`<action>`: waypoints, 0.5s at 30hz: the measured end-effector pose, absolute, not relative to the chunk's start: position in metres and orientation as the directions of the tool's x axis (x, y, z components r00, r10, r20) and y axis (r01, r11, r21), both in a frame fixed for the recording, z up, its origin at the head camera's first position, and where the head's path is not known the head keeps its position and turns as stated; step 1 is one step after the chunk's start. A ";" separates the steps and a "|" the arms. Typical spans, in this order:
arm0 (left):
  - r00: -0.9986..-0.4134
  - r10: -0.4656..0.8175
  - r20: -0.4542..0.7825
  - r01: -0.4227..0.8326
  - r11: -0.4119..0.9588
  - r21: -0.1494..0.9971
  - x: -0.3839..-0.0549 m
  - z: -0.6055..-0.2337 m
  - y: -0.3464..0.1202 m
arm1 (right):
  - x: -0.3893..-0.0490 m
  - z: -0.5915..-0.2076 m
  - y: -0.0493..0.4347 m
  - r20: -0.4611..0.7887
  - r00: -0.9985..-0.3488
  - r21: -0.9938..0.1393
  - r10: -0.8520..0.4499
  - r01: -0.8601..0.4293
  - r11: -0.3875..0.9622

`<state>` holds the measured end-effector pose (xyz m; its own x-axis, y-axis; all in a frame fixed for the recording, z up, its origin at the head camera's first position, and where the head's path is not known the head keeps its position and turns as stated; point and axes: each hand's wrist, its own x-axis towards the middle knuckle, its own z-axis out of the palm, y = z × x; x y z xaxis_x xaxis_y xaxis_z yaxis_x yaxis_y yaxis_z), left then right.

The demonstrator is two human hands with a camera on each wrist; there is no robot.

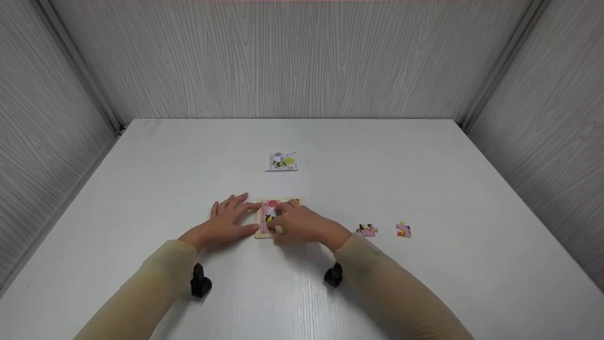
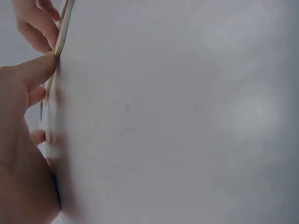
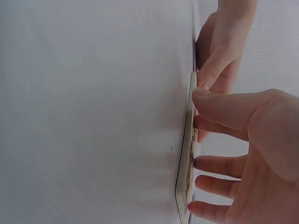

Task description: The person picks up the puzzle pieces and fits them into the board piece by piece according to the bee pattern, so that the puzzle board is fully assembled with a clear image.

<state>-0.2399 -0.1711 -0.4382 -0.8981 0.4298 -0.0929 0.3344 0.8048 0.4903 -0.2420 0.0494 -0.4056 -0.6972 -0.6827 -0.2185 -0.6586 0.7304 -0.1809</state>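
A small wooden jigsaw puzzle board (image 1: pixel 257 230) with a pink bee picture lies flat on the white table. My left hand (image 1: pixel 226 226) rests beside it, fingers spread, thumb and index fingertip touching its left edge. Over the board's right part is my right hand (image 1: pixel 299 225), which covers much of the picture. In the right wrist view, that hand's fingertips press on the top of the board (image 3: pixel 184 172), and its thumb (image 3: pixel 224 108) lies at one end. No piece shows between those fingers. The left thumb (image 2: pixel 39 70) meets the board's rim in the left wrist view.
Two loose puzzle pieces lie to the right of the right hand: one multicoloured piece (image 1: pixel 367 230) and one pink piece (image 1: pixel 403 230) farther out. Beyond the board lies a square bee picture card (image 1: pixel 282 161). Grey wood-grain walls (image 1: pixel 292 61) enclose the table's back and sides.
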 end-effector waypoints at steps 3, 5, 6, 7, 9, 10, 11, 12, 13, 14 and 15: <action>-0.898 0.432 -0.084 0.344 0.807 0.481 -0.240 -0.438 -0.170 | -0.244 -0.405 0.052 -0.186 -0.679 -0.190 -0.711 -0.685 0.704; -0.897 0.434 -0.087 0.345 0.807 0.480 -0.240 -0.438 -0.170 | -0.245 -0.405 0.054 -0.156 -0.677 -0.219 -0.720 -0.687 0.693; -0.896 0.435 -0.087 0.345 0.807 0.480 -0.240 -0.438 -0.169 | -0.245 -0.404 0.056 -0.140 -0.679 -0.237 -0.721 -0.684 0.690; -0.896 0.436 -0.087 0.346 0.806 0.481 -0.240 -0.438 -0.169 | -0.245 -0.403 0.057 -0.125 -0.682 -0.256 -0.721 -0.679 0.688; -0.894 0.438 -0.089 0.347 0.806 0.480 -0.240 -0.438 -0.169 | -0.245 -0.402 0.061 -0.097 -0.691 -0.287 -0.716 -0.669 0.685; -0.895 0.437 -0.091 0.346 0.807 0.479 -0.241 -0.438 -0.169 | -0.244 -0.401 0.062 -0.088 -0.698 -0.304 -0.710 -0.660 0.687; -0.895 0.437 -0.093 0.345 0.808 0.477 -0.241 -0.438 -0.170 | -0.244 -0.400 0.064 -0.080 -0.704 -0.318 -0.706 -0.654 0.687; -0.895 0.436 -0.094 0.344 0.809 0.476 -0.241 -0.439 -0.170 | -0.244 -0.400 0.066 -0.074 -0.707 -0.326 -0.703 -0.649 0.688; -0.895 0.436 -0.095 0.344 0.810 0.475 -0.241 -0.439 -0.170 | -0.244 -0.399 0.067 -0.071 -0.711 -0.332 -0.700 -0.645 0.689; -0.895 0.436 -0.098 0.344 0.812 0.472 -0.241 -0.438 -0.171 | -0.245 -0.399 0.069 -0.068 -0.714 -0.335 -0.697 -0.642 0.690; -0.894 0.436 -0.099 0.344 0.812 0.472 -0.241 -0.438 -0.171 | -0.245 -0.399 0.071 -0.067 -0.717 -0.338 -0.694 -0.638 0.691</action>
